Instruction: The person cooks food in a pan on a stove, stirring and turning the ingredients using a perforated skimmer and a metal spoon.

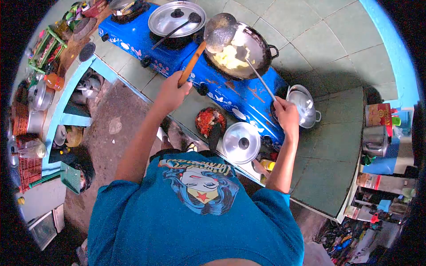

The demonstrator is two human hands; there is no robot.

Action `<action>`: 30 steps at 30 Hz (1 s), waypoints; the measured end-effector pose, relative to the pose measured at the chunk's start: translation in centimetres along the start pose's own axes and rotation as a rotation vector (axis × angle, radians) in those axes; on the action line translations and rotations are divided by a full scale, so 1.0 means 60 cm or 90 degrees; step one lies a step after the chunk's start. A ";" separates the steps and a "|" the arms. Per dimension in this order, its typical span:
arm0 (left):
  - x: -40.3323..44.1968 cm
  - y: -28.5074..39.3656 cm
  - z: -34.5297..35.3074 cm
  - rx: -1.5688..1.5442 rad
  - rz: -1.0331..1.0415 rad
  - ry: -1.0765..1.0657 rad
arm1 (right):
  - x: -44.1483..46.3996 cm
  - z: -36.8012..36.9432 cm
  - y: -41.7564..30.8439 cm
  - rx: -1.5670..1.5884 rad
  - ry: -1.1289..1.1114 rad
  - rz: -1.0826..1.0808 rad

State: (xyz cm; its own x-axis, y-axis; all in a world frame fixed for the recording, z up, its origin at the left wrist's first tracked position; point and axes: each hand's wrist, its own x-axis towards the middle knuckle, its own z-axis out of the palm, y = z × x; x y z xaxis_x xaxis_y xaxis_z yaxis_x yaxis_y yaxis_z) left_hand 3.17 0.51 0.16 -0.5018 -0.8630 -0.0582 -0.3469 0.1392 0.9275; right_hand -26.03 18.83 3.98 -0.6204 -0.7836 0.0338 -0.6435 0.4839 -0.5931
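Note:
My left hand [171, 92] is closed round the wooden handle of a wide perforated skimmer [220, 32], whose round head is over the left part of a wok [262, 40]. My right hand [286, 116] grips the thin metal handle of a spatula [262, 80], its dark blade down in the wok. Pale yellow food [230, 57] lies in the wok between the two tools. The wok stands on a blue stove [244, 95] with flower prints.
Left of the wok, a lidded pot [162, 17] carries a black ladle. Nearer my body are a mortar of red chopped food [207, 120] and a metal lid [241, 142]. A metal pan [304, 106] sits right of the stove. Shelves with kitchenware line both sides.

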 end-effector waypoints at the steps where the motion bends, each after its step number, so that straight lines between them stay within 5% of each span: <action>1: -0.002 -0.002 0.000 0.004 0.016 0.009 | -0.005 -0.006 -0.008 -0.044 0.020 -0.030; 12: -0.020 0.008 -0.006 0.098 0.047 0.066 | -0.046 -0.047 -0.085 -0.311 0.067 -0.081; 15: -0.023 0.024 -0.008 0.080 -0.046 0.003 | -0.024 0.007 -0.075 -0.377 0.074 -0.087; 30: -0.018 0.017 0.005 0.108 0.055 0.101 | 0.023 0.107 -0.054 -0.243 0.103 0.037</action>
State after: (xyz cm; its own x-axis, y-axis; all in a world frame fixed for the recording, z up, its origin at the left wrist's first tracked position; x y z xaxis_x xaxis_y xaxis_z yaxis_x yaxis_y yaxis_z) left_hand 3.11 1.71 1.06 -0.4086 -0.9083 0.0895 -0.4431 0.2831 0.8506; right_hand -21.90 13.65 0.78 -0.7033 -0.6942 0.1529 -0.7065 0.6588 -0.2587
